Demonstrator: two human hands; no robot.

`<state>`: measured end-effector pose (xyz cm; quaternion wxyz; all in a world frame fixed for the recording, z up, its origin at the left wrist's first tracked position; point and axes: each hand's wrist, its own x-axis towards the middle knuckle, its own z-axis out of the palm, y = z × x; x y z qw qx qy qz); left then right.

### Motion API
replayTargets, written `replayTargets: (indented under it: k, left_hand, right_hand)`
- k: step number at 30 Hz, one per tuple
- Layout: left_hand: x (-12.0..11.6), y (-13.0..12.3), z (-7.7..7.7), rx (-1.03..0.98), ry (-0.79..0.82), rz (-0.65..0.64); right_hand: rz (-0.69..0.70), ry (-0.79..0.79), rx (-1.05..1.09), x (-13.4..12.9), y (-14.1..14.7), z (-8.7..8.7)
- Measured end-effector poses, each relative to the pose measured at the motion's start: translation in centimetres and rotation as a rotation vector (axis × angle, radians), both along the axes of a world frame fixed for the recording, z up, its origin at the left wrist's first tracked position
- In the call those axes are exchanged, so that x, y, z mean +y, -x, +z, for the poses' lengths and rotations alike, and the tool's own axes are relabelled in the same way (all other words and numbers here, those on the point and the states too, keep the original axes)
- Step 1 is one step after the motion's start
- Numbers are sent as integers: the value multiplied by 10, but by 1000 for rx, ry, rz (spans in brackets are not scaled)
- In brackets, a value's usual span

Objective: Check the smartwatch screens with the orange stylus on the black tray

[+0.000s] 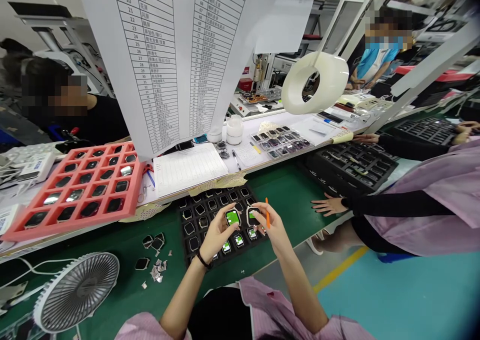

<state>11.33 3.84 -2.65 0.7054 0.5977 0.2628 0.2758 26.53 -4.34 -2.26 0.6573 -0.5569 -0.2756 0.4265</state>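
Over the black foam tray [198, 234], a green-screened smartwatch [233, 217] is clamped by fingers of the left hand [220, 231], long axis pointing roughly forward, just beside a second smartwatch [252, 213] gripped, alongside an orange stick [267, 213], by the right hand's [275, 228] fingers.

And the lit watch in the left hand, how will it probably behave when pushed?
The lit watch in the left hand is probably stiff: its outline is a rigid-looking rounded square. Its flat, smooth-looking screen suggests sliding rather than rolling. That screen fills most of the front, so a knock might crack it.
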Motion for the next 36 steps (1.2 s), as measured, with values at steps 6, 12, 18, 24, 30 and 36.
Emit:
replayTargets:
  k: [6, 12, 18, 24, 30, 36]
  left_hand:
    - [0, 0, 5, 75, 55, 112]
    - [2, -1, 2, 84, 42, 145]
    - [5, 3, -4, 25, 57, 56]
    - [5, 3, -9, -5, 60, 35]
    - [5, 5, -8, -34, 91, 11]
    - [3, 6, -3, -19, 7, 12]
  right_hand:
    - [-8, 9, 2, 1, 2, 1]
    - [-16, 29, -22, 1, 3, 1]
    - [-13, 21, -43, 1, 1, -3]
    - [-29, 14, -41, 1, 1, -4]
    - [-42, 38, -24, 2, 1, -3]
    - [-38, 39, -26, 1, 1, -4]
